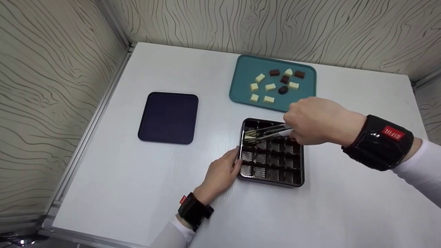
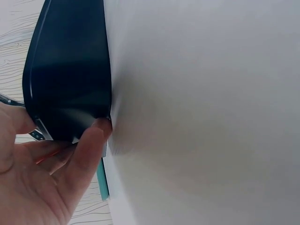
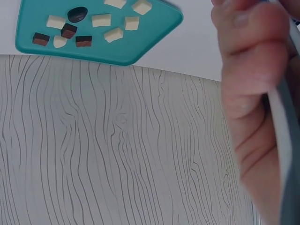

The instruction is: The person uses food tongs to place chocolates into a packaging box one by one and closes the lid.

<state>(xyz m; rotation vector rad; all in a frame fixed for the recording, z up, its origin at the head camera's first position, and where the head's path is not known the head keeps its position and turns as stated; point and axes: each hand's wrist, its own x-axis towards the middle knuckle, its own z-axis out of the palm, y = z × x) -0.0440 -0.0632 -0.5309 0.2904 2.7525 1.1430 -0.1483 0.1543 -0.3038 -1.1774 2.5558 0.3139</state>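
My right hand (image 1: 311,120) grips metal tongs (image 1: 270,132), their tips over the back-left compartments of a black box (image 1: 272,182). A white chocolate piece (image 1: 249,138) sits at the tong tips; whether they still pinch it I cannot tell. In the right wrist view, curled fingers (image 3: 255,61) wrap the tong handle (image 3: 283,126). My left hand (image 1: 220,174) rests against the left side of the box, fingers mostly straight. The left wrist view has its fingers (image 2: 89,150) touching the box's dark outer wall (image 2: 70,70). A dark gridded insert divides the box.
Behind the box lies a teal tray (image 1: 241,72) holding several white chocolates (image 1: 270,87) and several brown ones (image 1: 299,74), including a dark oval one (image 1: 283,90). A dark navy square tray (image 1: 168,119) lies to the left on the white table (image 1: 113,193). Patterned panels (image 1: 206,24) border the table.
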